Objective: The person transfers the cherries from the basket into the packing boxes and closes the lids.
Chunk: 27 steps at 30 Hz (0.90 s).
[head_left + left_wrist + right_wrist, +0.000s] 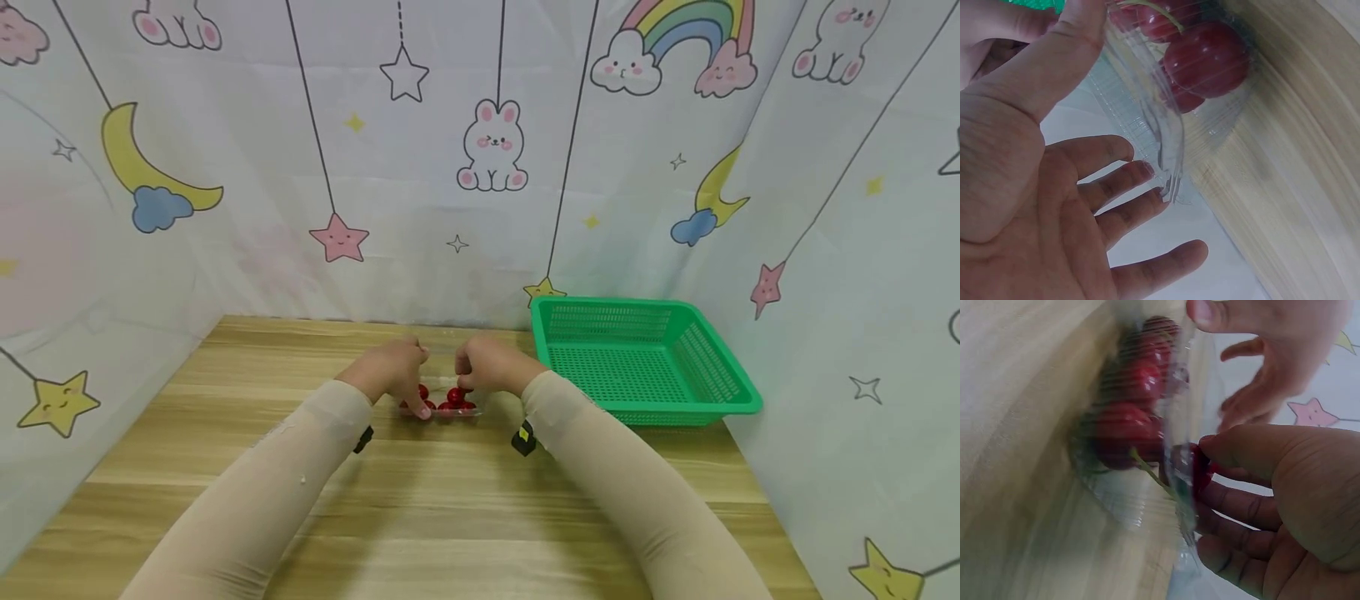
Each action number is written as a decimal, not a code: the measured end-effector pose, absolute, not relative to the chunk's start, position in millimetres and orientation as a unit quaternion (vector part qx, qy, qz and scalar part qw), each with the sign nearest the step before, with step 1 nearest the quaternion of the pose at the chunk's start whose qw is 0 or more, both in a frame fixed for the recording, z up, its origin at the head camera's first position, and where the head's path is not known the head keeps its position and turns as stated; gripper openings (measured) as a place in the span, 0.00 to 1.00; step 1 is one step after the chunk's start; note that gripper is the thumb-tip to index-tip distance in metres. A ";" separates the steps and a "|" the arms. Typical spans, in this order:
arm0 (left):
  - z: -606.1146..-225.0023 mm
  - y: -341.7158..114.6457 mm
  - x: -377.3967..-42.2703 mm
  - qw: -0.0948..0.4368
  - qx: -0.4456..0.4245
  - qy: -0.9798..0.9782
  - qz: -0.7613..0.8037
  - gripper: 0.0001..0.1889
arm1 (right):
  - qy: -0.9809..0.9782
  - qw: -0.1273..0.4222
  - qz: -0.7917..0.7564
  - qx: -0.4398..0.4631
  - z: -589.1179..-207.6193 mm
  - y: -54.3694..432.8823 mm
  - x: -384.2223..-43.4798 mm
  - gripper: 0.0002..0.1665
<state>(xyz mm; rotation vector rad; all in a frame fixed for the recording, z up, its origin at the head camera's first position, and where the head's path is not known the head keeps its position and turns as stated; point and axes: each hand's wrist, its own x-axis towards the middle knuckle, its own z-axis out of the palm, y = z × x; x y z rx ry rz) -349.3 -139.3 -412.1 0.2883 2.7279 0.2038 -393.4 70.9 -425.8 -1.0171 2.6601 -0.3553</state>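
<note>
A clear plastic box [1175, 134] of red cherries [453, 396] stands on the wooden table, its clear lid tipped back. My left hand [393, 372] is at the box's left end, thumb across the front rim. In the left wrist view its other fingers [1125, 215] are spread and fairly straight beside the clear plastic edge. My right hand [491, 364] reaches over the right end of the box. Between its thumb and fingers it pinches a dark red cherry [1200, 465] right at the rim. Another cherry [1124, 434] with a green stem lies inside.
To the right stands a green plastic basket [720, 408] with perforated walls, close to my right forearm. The wooden table [420, 517] runs back to a white patterned curtain [420, 167], which also hangs along both sides.
</note>
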 end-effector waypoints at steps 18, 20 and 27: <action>-417.0 -142.9 -350.4 0.181 0.117 0.974 0.064 0.63 | 0.918 0.096 -0.160 -0.349 -441.2 35.9 -382.9 0.08; -416.7 -143.0 -349.8 0.180 0.119 0.974 0.068 0.63 | 0.916 0.093 -0.165 -0.354 -445.2 33.7 -383.8 0.08; -413.0 -141.9 -348.8 0.188 0.114 0.973 0.075 0.63 | 0.909 0.098 -0.172 -0.367 -449.5 34.9 -385.6 0.07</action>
